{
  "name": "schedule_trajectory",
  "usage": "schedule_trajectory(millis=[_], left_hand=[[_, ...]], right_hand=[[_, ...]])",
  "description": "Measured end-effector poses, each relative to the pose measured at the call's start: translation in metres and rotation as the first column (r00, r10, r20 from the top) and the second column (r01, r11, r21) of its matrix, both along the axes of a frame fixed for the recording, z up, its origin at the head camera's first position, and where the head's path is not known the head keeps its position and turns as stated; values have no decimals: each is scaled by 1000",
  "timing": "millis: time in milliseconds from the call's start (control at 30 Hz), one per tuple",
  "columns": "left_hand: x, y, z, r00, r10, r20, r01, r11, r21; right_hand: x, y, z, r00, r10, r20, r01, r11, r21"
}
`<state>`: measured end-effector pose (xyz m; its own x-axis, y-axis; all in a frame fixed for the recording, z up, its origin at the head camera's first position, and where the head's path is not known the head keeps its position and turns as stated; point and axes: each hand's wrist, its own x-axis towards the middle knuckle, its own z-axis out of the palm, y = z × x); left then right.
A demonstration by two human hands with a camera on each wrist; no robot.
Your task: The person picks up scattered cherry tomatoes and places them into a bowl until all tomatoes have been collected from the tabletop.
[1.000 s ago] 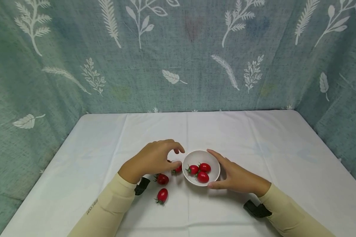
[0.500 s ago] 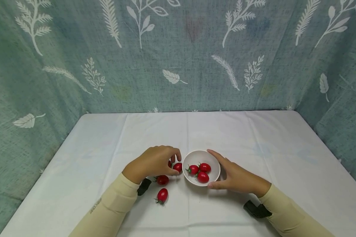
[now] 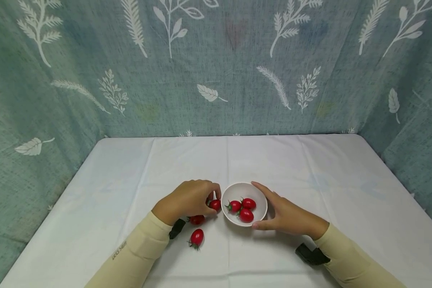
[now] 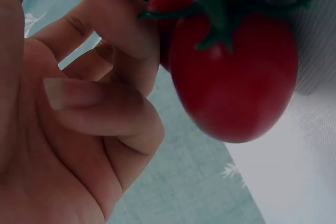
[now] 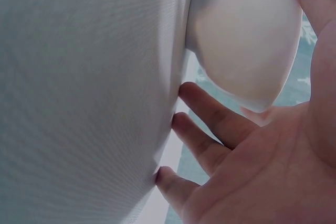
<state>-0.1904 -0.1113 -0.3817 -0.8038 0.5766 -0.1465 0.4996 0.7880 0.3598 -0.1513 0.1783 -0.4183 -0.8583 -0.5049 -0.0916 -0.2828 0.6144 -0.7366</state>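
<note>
My left hand [image 3: 191, 199] pinches a red cherry tomato [image 3: 215, 205] between curled fingers and thumb, just left of the white bowl [image 3: 227, 218]. Beside that hand lies a second tomato [image 3: 197, 220], partly covered by it, and nearer the front another tomato [image 3: 197, 237] with its green stem. In the left wrist view a tomato [image 4: 236, 82] looms large beside the curled fingers, with more red behind it. My right hand [image 3: 289, 214] holds the bowl's right side, thumb in front and index finger behind. Three tomatoes [image 3: 246, 215] sit inside the bowl.
A white cloth [image 3: 273, 260] covers the table. Green-blue curtains [image 3: 216, 116] with white leaf prints hang behind and at both sides. Dark wrist straps [image 3: 312, 255] show under the beige sleeves.
My left hand has come down and slightly toward me, and its fingers have closed round the tomato beside the bowl. The right hand and the bowl stay in place.
</note>
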Motion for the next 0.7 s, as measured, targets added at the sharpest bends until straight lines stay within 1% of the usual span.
schedule_trajectory(millis=[100,267,433,567,700], left_hand=[[1,1,0,1000,-4,-1,4,1000,-3],[1,2,-1,1000,-5,-26,5,1000,-16],[1,3,-2,1000,-7,-30,6,999,-32],[0,3,-3,999,-14,-45,12,999,-40],[0,3,-3,998,-20,-60,18,999,-32]], right_hand=[[0,0,0,1000,-1,6,1,1000,4],[0,0,1,1000,-4,7,4,1000,5],[0,0,1,1000,0,14,0,1000,5],[0,0,1,1000,4,4,-4,1000,5],[0,0,1,1000,6,3,-6,1000,2]])
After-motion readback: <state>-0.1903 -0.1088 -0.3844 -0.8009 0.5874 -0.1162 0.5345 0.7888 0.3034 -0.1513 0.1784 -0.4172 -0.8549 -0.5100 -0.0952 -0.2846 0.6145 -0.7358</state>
